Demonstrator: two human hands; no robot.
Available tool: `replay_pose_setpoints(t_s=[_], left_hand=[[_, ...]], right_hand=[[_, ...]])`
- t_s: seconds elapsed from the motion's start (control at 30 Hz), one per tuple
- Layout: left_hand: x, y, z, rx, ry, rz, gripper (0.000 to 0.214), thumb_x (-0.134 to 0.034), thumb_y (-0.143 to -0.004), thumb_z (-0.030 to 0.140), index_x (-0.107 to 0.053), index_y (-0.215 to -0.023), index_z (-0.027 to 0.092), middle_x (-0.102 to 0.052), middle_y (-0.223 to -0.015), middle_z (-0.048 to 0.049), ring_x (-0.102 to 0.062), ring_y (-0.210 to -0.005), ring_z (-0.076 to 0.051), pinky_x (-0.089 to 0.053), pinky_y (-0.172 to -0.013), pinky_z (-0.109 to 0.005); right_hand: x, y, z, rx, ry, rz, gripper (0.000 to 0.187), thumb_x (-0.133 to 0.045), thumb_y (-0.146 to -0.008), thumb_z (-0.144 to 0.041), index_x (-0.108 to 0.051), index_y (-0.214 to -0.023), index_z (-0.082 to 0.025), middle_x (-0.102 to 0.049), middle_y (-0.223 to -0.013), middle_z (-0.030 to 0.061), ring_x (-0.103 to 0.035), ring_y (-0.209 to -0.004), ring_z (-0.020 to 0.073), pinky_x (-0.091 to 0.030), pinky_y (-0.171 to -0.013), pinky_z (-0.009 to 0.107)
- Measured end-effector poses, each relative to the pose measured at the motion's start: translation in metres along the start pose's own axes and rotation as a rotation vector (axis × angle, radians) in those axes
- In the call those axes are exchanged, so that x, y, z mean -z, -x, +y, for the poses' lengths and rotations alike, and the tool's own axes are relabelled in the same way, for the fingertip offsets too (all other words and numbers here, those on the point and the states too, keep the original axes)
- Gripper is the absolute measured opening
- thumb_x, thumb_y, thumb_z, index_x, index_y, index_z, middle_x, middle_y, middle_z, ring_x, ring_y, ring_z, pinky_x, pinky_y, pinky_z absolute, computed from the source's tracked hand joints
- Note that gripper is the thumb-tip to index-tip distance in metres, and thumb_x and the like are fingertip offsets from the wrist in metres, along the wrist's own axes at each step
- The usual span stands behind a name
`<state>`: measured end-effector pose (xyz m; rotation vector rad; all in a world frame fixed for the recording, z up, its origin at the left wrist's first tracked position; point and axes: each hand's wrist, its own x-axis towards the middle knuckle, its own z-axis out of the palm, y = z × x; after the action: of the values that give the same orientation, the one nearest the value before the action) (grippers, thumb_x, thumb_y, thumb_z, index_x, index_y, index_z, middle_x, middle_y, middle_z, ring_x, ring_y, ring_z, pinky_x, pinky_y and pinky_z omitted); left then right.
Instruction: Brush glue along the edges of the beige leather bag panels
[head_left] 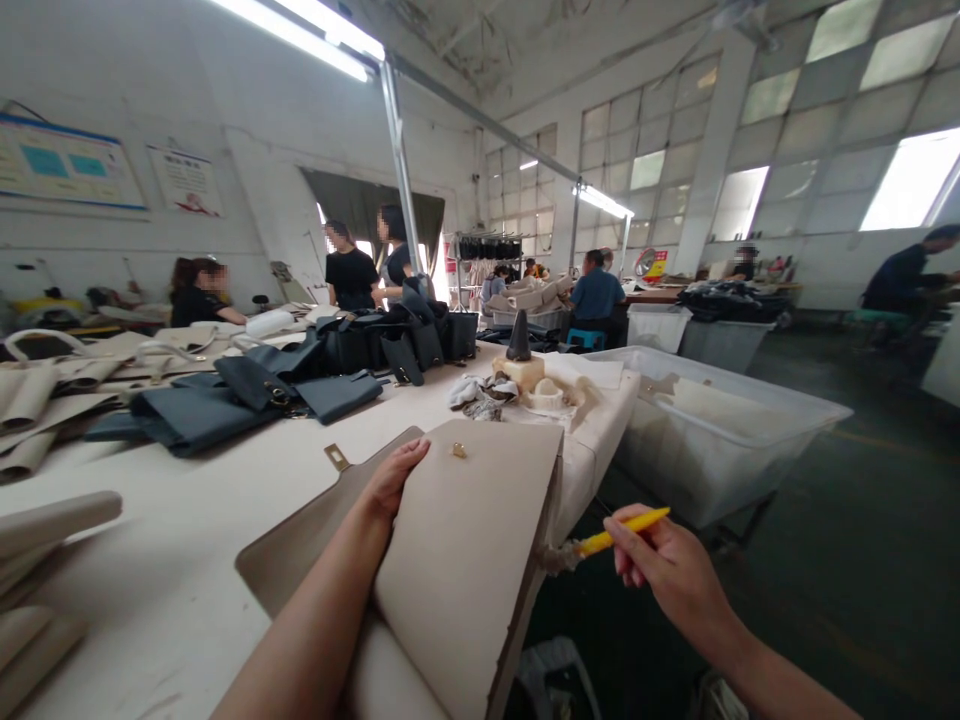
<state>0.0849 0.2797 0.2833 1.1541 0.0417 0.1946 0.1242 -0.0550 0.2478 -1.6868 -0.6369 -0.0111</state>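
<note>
Beige grainy leather bag panel [465, 540] lies upright-tilted over the edge of a white padded worktable [172, 560], small brass stud [457, 450] on top, taupe leather flap [300, 540] with square brass tab [337, 457] behind it. Left hand [394, 478] open, pressed flat on the panel. Right hand [675, 580] narrow, pinching a slim yellow marker [622, 530] just beside the panel. Farther off: slate-grey leather bag pieces [255, 400], translucent ribbed plastic bin [712, 430].
</note>
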Motion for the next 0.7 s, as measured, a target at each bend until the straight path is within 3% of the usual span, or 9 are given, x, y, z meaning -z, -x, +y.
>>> replay_pose_setpoints(t_s=[0.2, 0.43, 0.5, 0.63, 0.7], left_hand=[[0.001, 0.000, 0.000, 0.002, -0.016, 0.010, 0.023, -0.070, -0.068, 0.022, -0.057, -0.083, 0.011, -0.063, -0.070, -0.0078, -0.061, -0.056, -0.019, -0.051, -0.052, -0.026], [0.000, 0.003, 0.000, -0.013, -0.034, 0.007, 0.025, -0.071, -0.067, 0.023, -0.058, -0.085, 0.011, -0.064, -0.073, -0.0086, -0.061, -0.058, -0.019, -0.051, -0.053, -0.025], [-0.001, 0.004, 0.000, -0.020, -0.038, 0.007, 0.024, -0.070, -0.068, 0.023, -0.058, -0.085, 0.010, -0.064, -0.072, -0.0084, -0.061, -0.057, -0.018, -0.050, -0.052, -0.024], [-0.001, 0.003, 0.000, -0.025, -0.042, 0.009, 0.020, -0.068, -0.070, 0.023, -0.058, -0.083, 0.011, -0.064, -0.070, -0.0074, -0.061, -0.055, -0.018, -0.050, -0.052, -0.024], [-0.001, 0.003, 0.001, -0.023, -0.044, 0.010, 0.020, -0.067, -0.071, 0.022, -0.058, -0.084, 0.011, -0.064, -0.070, -0.0072, -0.061, -0.055, -0.018, -0.050, -0.053, -0.024]], right_hand=[[-0.015, 0.026, -0.002, -0.084, -0.145, -0.059, 0.043, -0.051, -0.078, -0.057, -0.051, -0.078, -0.015, -0.052, -0.051, 0.0006, -0.047, -0.042, 0.0107, -0.037, -0.041, 0.019], [-0.007, 0.018, 0.001, 0.010, -0.062, 0.108, 0.039, -0.052, -0.079, -0.054, -0.053, -0.079, -0.015, -0.054, -0.055, 0.0010, -0.048, -0.045, 0.0108, -0.041, -0.045, 0.020], [-0.012, 0.030, -0.001, -0.031, -0.093, 0.039, 0.041, -0.051, -0.079, -0.055, -0.052, -0.079, -0.015, -0.053, -0.053, 0.0007, -0.048, -0.044, 0.0102, -0.039, -0.043, 0.019], [-0.031, 0.068, -0.004, -0.189, -0.217, -0.233, 0.043, -0.048, -0.081, -0.057, -0.050, -0.079, -0.014, -0.051, -0.051, -0.0004, -0.045, -0.041, 0.0084, -0.035, -0.040, 0.016], [-0.036, 0.078, -0.005, -0.190, -0.245, -0.287, 0.041, -0.046, -0.083, -0.055, -0.050, -0.080, -0.014, -0.051, -0.052, -0.0008, -0.045, -0.041, 0.0077, -0.035, -0.041, 0.016]])
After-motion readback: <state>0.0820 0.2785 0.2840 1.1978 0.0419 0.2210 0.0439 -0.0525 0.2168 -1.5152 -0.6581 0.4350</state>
